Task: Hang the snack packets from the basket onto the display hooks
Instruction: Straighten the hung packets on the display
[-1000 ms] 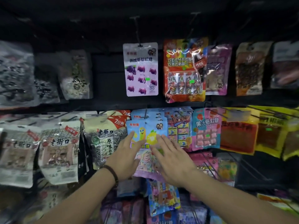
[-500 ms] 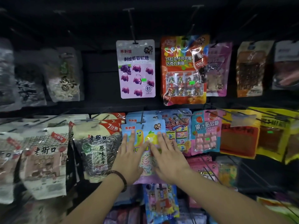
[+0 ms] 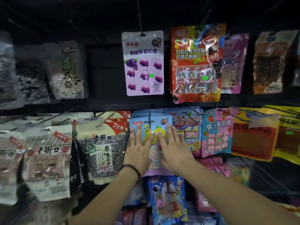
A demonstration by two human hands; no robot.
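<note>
Both flat hands, left hand [image 3: 138, 152] and right hand [image 3: 174, 151], press glossy blue packet [image 3: 153, 125].

You are seeing a light blue packet [image 3: 155, 120] with a yellow cartoon figure and pastel swirls. Above it, the lilac packet [image 3: 142, 62] is showing purple grapes, and the red-orange packet [image 3: 194, 62] is carrying rainbow stripes. The pink packet [image 3: 217, 132] is showing pale pink cubes. The beaded bracelet [image 3: 132, 168] is looking dark brown.

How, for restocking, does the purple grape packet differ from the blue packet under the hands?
The purple grape packet hangs alone on the upper row, untouched; the blue packet fronts a stack on the lower row, left hand and right hand flat on it. Both hang from hooks.
</note>
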